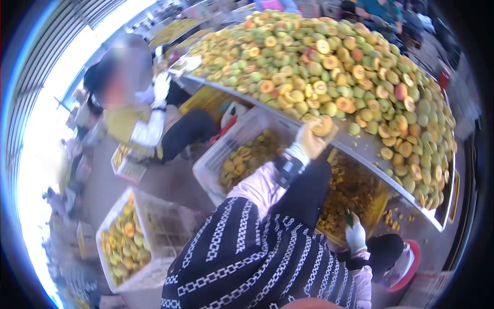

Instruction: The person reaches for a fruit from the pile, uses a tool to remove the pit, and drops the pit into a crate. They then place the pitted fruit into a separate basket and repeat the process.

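Fruit (323, 126), cut open with its orange flesh showing, sits in the curled fingers of our left hand (310, 143), just at the near edge of the metal table (363, 147). A heap of green-and-orange fruit (288, 62), whole and cut, covers much of that table. Our gloved right hand (355, 237) is closed round a small green tool (350, 220), its shape too blurred to tell, by the yellow crate (382, 202) of small orange-brown pieces. Near our left arm stands a white crate (206, 167) of cut halves.
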Action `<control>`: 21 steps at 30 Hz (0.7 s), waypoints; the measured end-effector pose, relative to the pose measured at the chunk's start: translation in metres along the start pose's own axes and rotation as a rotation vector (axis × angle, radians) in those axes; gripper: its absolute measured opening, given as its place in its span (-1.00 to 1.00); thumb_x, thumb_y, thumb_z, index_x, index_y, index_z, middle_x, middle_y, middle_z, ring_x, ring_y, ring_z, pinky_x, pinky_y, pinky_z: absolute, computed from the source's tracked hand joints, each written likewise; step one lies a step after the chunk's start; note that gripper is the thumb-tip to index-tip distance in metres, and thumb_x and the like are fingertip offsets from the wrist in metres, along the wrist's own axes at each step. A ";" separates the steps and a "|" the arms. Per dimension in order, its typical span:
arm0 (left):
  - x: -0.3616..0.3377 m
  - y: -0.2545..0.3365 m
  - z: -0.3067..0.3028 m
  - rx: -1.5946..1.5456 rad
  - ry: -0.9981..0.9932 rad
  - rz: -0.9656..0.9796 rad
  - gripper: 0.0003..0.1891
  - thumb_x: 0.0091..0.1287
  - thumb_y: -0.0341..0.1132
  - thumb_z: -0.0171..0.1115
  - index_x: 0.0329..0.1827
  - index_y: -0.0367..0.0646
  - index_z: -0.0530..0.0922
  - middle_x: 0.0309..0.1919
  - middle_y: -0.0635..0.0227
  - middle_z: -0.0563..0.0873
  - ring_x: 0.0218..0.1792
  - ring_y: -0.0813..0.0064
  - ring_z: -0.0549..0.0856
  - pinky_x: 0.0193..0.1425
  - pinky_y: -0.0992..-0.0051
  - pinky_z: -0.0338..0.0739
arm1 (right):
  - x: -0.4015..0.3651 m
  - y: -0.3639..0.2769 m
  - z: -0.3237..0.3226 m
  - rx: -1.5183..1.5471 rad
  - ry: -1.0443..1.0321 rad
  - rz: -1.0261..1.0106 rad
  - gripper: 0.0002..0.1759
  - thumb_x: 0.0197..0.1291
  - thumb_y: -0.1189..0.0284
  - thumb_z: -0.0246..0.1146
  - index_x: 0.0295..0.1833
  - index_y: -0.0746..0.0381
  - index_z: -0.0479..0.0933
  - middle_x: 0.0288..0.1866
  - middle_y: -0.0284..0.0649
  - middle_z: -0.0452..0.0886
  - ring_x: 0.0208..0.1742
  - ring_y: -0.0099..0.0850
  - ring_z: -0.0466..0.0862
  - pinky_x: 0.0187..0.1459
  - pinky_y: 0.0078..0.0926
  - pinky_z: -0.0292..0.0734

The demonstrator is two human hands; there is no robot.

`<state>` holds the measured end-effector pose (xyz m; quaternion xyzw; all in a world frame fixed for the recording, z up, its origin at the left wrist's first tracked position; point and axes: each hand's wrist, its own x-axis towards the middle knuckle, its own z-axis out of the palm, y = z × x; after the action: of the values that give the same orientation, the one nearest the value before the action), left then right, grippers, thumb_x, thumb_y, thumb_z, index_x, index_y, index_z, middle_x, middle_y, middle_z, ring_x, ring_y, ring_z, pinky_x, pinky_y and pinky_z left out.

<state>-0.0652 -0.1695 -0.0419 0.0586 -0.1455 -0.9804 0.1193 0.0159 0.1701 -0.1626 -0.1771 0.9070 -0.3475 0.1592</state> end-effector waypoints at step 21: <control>-0.124 -0.064 0.071 -0.390 -0.238 -0.424 -0.62 0.32 -0.18 0.17 0.09 -0.23 0.54 -0.01 0.10 0.65 0.10 0.12 0.61 0.16 0.19 0.59 | -0.027 -0.073 -0.051 0.763 -0.025 0.104 -0.44 0.38 0.31 0.08 0.44 0.19 0.19 -0.44 -0.33 0.51 -0.63 -0.60 0.44 -0.56 -0.64 0.38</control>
<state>0.0301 -0.0599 0.0165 -0.0517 0.0481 -0.9928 -0.0964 0.0341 0.1598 -0.0721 -0.0633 0.7181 -0.6494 0.2421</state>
